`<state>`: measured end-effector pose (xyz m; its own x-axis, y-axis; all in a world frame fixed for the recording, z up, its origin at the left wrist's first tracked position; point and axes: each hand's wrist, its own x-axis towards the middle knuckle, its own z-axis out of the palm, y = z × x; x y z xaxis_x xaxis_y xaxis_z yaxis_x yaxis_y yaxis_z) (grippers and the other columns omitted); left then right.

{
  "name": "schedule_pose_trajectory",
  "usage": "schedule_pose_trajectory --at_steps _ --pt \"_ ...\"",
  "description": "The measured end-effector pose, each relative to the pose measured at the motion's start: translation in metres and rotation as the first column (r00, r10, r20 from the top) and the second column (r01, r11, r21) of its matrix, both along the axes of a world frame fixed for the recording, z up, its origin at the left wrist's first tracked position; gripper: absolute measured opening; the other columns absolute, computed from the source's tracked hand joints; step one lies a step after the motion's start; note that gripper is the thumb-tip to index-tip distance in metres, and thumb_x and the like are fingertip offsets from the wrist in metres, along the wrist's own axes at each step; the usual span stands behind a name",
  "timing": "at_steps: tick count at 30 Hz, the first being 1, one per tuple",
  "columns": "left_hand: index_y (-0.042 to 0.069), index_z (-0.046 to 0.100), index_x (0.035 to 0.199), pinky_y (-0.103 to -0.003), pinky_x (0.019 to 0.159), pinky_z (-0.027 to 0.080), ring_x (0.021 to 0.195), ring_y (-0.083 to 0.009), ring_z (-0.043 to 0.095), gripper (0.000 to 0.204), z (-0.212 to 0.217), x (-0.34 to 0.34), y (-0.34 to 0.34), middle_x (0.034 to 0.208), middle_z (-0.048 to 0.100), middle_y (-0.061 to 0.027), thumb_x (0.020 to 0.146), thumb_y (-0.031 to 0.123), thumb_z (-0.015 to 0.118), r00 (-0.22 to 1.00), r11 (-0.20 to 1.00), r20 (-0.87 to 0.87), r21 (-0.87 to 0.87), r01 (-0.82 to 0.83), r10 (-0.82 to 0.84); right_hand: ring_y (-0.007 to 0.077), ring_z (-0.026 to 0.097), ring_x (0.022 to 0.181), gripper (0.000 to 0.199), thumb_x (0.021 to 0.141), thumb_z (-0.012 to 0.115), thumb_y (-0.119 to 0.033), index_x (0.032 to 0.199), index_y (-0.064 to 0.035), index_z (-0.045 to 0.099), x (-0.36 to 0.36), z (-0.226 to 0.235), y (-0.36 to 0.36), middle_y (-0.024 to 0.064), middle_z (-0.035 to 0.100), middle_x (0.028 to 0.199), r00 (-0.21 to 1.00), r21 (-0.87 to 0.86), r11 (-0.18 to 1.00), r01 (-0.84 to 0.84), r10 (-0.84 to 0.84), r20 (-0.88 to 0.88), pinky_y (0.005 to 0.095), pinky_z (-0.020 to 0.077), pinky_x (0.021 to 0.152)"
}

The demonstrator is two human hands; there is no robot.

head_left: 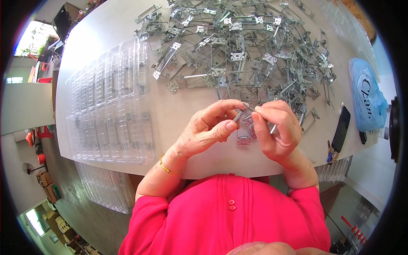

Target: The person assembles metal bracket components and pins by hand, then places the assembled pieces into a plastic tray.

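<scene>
My left hand [214, 124] and my right hand [278, 127] meet over the near middle of the table, each closed in a pinch. Between their fingertips is a small metal bracket [239, 116], partly hidden by the fingers. Another thin metal strip shows under my right fingers. Just beyond both hands spreads a large heap of silvery metal brackets [238, 56], flat pieces with holes and long thin arms, tangled together. A few of them lie on the tabletop right beneath my fingers.
Clear plastic trays [111, 102] with moulded compartments lie on the table [170, 114] at the left. More trays [106, 187] sit below its edge. A black phone [341, 129], keys [330, 156] and a blue plastic bag [366, 95] lie at the right.
</scene>
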<state>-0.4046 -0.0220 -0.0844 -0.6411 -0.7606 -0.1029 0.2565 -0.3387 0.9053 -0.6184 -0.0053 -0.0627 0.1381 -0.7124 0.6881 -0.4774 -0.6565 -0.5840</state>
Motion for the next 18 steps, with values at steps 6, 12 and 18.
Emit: schedule_pose_trajectory --at_steps 6,12,18 --pt "0.006 0.059 0.135 -0.023 0.065 0.044 0.073 -0.0061 0.05 0.043 -0.006 -0.004 -0.002 0.091 0.059 -0.0001 0.094 0.012 0.07 0.963 0.886 0.172 -0.45 -0.11 0.207 0.0135 0.066 0.065 0.012 0.104 0.056 -0.012 0.109 -0.0012 0.052 0.005 0.003 0.013 0.0098 0.067 0.078 0.977 0.601 0.781 -0.17 0.053 0.207 0.026 0.0528 0.057" --pt "0.001 0.056 0.136 -0.022 0.065 0.045 0.076 -0.0059 0.056 0.048 -0.002 -0.003 -0.004 0.095 0.064 -0.0042 0.091 0.006 0.071 0.935 0.813 0.247 -0.578 -0.068 0.254 0.0099 0.066 0.065 0.025 0.107 0.052 -0.017 0.126 -0.0025 0.046 0.006 0.008 0.011 0.0047 0.068 0.078 0.804 0.678 0.579 -0.453 -0.063 0.592 0.0256 0.0542 0.057" --pt "0.003 0.047 0.138 -0.022 0.058 0.044 0.065 -0.0055 0.052 0.063 -0.006 -0.006 0.002 0.093 0.065 -0.0052 0.083 -0.002 0.076 0.886 0.779 0.278 -0.612 -0.134 0.37 0.007 0.064 0.066 0.019 0.104 0.056 -0.012 0.122 -0.0046 0.056 0.002 0.006 0.007 0.0053 0.068 0.083 0.915 0.678 0.65 -0.344 0.07 0.397 0.0238 0.0536 0.057"
